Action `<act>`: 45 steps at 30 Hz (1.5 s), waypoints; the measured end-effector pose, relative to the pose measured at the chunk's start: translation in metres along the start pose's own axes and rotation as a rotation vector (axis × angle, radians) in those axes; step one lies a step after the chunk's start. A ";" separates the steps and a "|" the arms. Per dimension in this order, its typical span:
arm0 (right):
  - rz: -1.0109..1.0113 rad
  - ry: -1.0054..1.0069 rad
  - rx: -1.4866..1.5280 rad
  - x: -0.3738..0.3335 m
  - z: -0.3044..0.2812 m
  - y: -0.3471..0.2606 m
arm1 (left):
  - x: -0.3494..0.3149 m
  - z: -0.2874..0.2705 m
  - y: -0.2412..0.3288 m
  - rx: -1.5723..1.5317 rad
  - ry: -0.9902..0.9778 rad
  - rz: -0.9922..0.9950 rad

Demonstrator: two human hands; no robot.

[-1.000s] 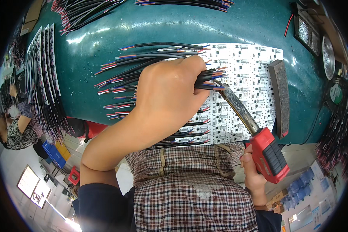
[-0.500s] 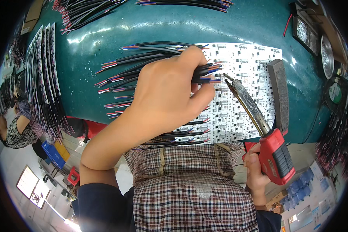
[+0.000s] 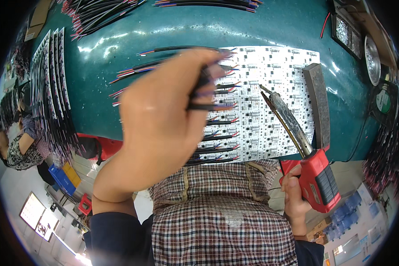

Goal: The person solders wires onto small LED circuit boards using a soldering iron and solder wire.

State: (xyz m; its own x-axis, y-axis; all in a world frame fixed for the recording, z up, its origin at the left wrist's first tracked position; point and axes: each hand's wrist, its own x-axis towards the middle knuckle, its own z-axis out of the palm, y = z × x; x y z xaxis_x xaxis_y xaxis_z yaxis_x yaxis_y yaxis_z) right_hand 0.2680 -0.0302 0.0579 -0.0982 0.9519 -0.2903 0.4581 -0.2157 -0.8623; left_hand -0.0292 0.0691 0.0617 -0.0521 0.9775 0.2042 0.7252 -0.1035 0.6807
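The person's left hand [image 3: 164,119] is raised above the dark teal workbench [image 3: 270,26], blurred by motion, with its fingers curled closed around a thin black cable with red and blue stripped ends [image 3: 210,106]. The cable's long axis runs roughly left to right, its bared tips pointing rightward toward the white panel of small printed circuit boards [image 3: 270,102] lying flat on the bench. How tightly the fingers pinch cannot be told through the blur, but the cable is plainly in hand and off the surface.

The right hand [image 3: 295,199] sits low at the near edge of the bench, wrapped fully around the red grip of a soldering iron [image 3: 317,175]. The iron's long, discoloured metal barrel slants up and to the left from the handle, and its tip [image 3: 262,87] rests over the white panel, just to the right of the cable's ends. So the cable tips and the iron tip face each other across a short stretch of board, the cable coming from the left, the iron from the lower right.

A row of further black cables [image 3: 217,137] already lies along the panel's left edge, parallel to the held one. A dark rectangular bar [image 3: 320,102] lies on the panel's right side, beside the barrel. More cable bundles [image 3: 97,13] are spread at the bench's far edge.
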 end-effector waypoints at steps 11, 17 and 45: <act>0.120 -0.066 -0.107 -0.003 0.001 0.000 | -0.028 0.039 -0.011 0.012 -0.242 -0.132; 0.114 -0.107 -0.170 -0.001 0.001 0.006 | -0.028 0.042 -0.012 0.030 -0.220 -0.119; 0.108 -0.119 -0.198 -0.003 0.000 0.007 | -0.024 0.043 -0.011 0.040 -0.227 -0.154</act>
State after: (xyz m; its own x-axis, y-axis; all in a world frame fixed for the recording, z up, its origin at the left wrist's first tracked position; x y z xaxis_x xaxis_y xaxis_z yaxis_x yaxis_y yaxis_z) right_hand 0.2718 -0.0346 0.0524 -0.1373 0.8907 -0.4334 0.6344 -0.2570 -0.7290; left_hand -0.0061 0.0548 0.0190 -0.0118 0.9978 -0.0651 0.7472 0.0521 0.6625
